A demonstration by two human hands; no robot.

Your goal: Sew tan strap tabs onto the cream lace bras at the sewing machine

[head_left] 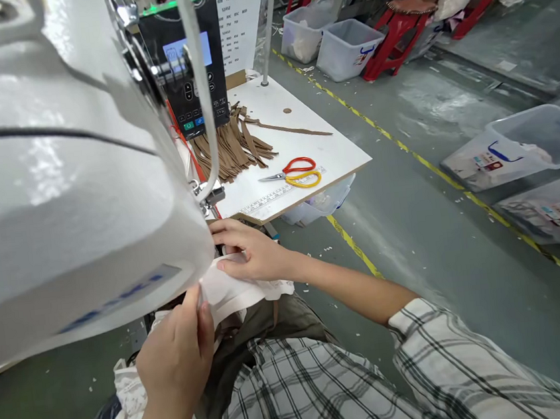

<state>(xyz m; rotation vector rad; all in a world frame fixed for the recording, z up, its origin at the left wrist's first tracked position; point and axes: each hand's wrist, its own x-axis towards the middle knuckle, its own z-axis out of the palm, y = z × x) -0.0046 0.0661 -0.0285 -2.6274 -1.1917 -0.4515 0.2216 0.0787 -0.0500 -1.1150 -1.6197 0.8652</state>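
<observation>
A big white sewing machine (58, 193) fills the left of the head view and hides the needle area. My left hand (178, 360) is closed on the near edge of a white fabric piece (229, 295), thumb on top, just below the machine head. My right hand (249, 249) lies on the same fabric by the machine's foot, fingers pressed down on it and pointing left. White lace fabric (130, 398) hangs over my lap.
The white table (334, 154) carries a pile of brown strips (231, 149), red and yellow scissors (296, 173) and a control panel (189, 65). Clear plastic bins (348, 48) and red stools (392, 38) stand on the floor beyond a yellow line (403, 146).
</observation>
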